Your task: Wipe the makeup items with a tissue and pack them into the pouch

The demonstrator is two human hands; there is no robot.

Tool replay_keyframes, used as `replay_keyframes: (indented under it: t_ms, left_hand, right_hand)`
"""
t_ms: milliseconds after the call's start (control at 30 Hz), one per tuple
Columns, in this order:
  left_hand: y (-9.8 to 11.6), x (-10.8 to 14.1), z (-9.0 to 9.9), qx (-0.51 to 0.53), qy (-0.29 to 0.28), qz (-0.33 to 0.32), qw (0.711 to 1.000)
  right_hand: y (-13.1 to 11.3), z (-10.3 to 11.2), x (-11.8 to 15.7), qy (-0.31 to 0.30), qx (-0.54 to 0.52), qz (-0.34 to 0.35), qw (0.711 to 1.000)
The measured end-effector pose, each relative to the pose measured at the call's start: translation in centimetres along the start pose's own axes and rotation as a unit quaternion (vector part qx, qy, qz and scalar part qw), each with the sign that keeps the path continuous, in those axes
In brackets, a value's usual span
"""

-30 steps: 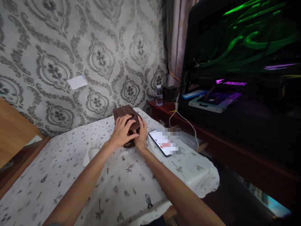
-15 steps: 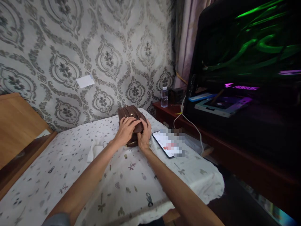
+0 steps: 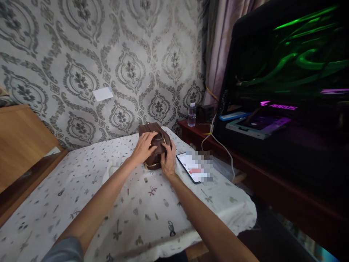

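Observation:
A small brown leather-like bag [image 3: 156, 159] with gold-coloured zips rests near the far end of the cloth-covered table [image 3: 141, 218]. My left hand [image 3: 144, 146] lies over the bag's left and upper side, fingers curved onto its flap and thumb pointing right. On the right side, my right hand [image 3: 168, 157] grips the bag, its thumb near the front and its fingers round the edge. Part of the bag is hidden under both hands. Just right of my right hand lies a phone [image 3: 188, 166] with a lit screen, partly blurred out.
A clear bottle [image 3: 191, 115] stands on the red-brown desk [image 3: 185, 127] at the back. A white cable [image 3: 225, 149] hangs by the dark glass-sided computer case [image 3: 286, 145] on the right. White crumpled material [image 3: 109, 173] lies left of the bag. A wooden board [image 3: 24, 142] is far left.
My left hand has shifted slightly on the bag, its fingers drawn back from the right side. More of the rounded flap and a gold zip now show. The camera view has shifted slightly.

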State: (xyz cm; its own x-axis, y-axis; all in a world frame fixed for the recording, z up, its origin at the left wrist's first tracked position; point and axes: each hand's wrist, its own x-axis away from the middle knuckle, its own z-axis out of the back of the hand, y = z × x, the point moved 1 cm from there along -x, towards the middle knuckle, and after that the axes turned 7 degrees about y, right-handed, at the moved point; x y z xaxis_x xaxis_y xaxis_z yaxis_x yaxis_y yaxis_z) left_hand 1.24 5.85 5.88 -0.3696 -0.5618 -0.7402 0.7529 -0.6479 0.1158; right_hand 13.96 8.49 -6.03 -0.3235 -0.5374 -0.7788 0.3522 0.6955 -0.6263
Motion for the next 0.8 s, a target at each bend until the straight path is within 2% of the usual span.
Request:
replay_keyframes:
  t_ms: [233,367,533,800]
  left_hand:
    - [-2.3,-3.0,1.6,-0.007,0.044,0.113,0.993]
    - [-3.4,-4.1,1.5,0.006,0.037,0.187,0.982]
    - [-3.9,-4.5,1.1,0.012,0.027,0.211,0.977]
    - [-4.3,-4.4,0.6,0.052,0.047,0.244,0.967]
  right_hand:
    - [-0.8,0.5,0.0,-0.02,0.017,0.021,0.999]
    - [-1.0,0.8,-0.1,-0.029,0.002,0.011,1.0]
    - [-1.1,1.0,-0.1,-0.054,-0.003,-0.007,0.999]
    - [-1.5,0.5,-0.1,-0.031,0.015,-0.035,0.999]
